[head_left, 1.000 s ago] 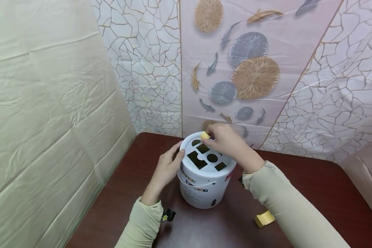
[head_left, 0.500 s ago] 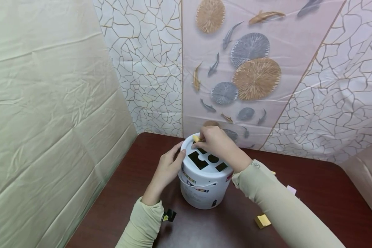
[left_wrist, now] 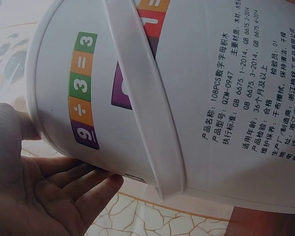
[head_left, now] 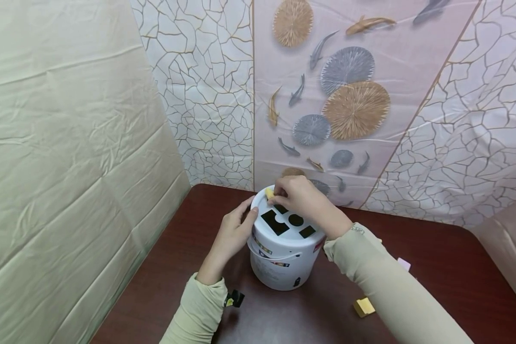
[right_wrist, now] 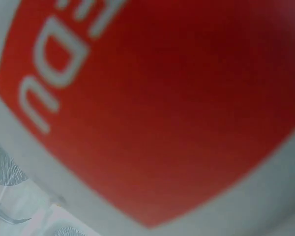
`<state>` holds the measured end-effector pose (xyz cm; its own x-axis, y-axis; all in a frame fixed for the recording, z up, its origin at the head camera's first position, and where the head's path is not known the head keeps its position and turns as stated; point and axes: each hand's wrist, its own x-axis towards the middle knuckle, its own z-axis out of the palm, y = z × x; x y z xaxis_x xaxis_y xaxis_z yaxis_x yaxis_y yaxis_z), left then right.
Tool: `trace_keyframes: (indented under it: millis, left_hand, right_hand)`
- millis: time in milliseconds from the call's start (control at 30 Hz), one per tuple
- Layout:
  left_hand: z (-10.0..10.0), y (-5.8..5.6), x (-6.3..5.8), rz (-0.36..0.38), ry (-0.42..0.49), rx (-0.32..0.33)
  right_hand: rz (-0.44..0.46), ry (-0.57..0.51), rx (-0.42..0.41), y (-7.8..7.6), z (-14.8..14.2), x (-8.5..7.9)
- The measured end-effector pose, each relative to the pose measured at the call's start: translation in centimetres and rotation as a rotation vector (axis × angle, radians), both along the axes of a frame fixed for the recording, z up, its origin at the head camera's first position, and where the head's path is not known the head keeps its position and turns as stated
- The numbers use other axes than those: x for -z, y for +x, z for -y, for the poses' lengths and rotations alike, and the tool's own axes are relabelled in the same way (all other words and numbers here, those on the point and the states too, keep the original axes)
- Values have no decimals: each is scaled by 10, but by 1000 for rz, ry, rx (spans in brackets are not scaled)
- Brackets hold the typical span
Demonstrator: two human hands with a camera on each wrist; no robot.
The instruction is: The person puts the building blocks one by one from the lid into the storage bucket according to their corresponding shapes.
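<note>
A white lidded bucket (head_left: 273, 274) with a thin handle (left_wrist: 150, 118) stands upright on the table. Dark cut-out holes of several shapes mark its lid (head_left: 260, 209). At the left, my left hand (head_left: 233, 230) holds the bucket by its rim, thumb at the lid edge and fingers along the side. Between thumb and fingers, my right hand (head_left: 303, 198) pinches a small yellow block (head_left: 269, 193) at the far left of the lid, over a hole it partly hides. A red label (right_wrist: 152, 113) fills the right wrist view; the right hand itself does not show there.
On the dark red table (head_left: 167, 253), a yellow block (head_left: 363, 306) lies right of the bucket, partly behind the right sleeve. A pale pink block (head_left: 403, 263) sits beyond that sleeve. Patterned cloth (head_left: 215, 119) hangs behind the table.
My right hand has carried the yellow block left across the lid and lowered it to the far-left hole. The left hand stays on the bucket.
</note>
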<state>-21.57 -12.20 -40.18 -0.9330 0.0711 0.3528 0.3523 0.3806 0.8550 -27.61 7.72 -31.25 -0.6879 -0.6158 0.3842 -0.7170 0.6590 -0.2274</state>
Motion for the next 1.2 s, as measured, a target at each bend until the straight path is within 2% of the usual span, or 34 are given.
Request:
trace_keyframes:
  millis: [367, 600, 833, 1000, 1200]
  left_hand:
    - [0, 0, 0, 0, 1, 3]
    - [0, 0, 0, 8, 1, 1]
    - [0, -1, 1, 0, 3, 2]
    - [0, 0, 1, -11, 4, 7]
    - [0, -1, 1, -9, 2, -3]
  right_hand:
    - [28, 17, 4, -9, 4, 0]
    - [83, -33, 7, -12, 2, 3]
    - [15, -59, -43, -16, 1, 7]
    - [5, -49, -83, -18, -2, 9]
    - [-37, -30, -188, -21, -8, 7]
